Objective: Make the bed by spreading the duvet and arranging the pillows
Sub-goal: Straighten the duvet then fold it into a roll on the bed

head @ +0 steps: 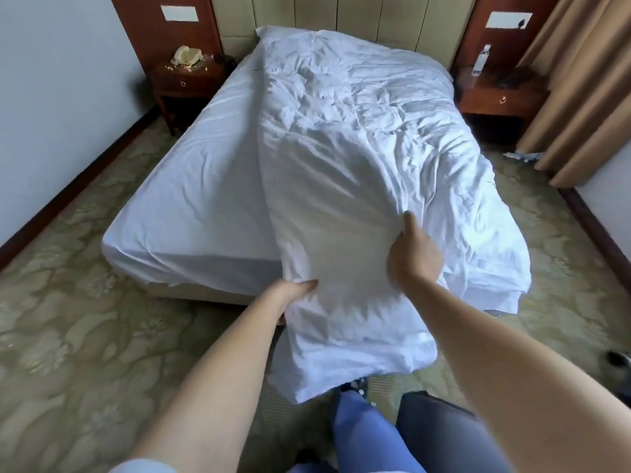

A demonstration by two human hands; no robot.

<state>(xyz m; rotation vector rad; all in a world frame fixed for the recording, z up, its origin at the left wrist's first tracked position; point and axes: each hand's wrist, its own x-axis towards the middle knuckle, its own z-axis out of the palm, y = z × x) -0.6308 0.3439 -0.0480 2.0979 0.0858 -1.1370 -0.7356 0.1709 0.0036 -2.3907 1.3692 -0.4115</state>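
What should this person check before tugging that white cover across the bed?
1. Left hand grips the duvet edge: ok.
2. Right hand grips the duvet: ok.
3. Duvet covers the whole bed: not ok, the sheet on the left side lies bare.
4. Duvet smooth: not ok, wrinkled in the middle.
5. Pillows in place: cannot tell, none in sight.
6. Near end off the floor: ok, held up.

This looks like a hotel bedroom. A bed [191, 199] in plain white linen stands against a padded headboard [341, 15], with matching dark wooden nightstands [184, 80] left and right, a cream telephone [186, 56] on the left one, patterned carpet [68, 319], and heavy tan curtains [580, 80] far right.
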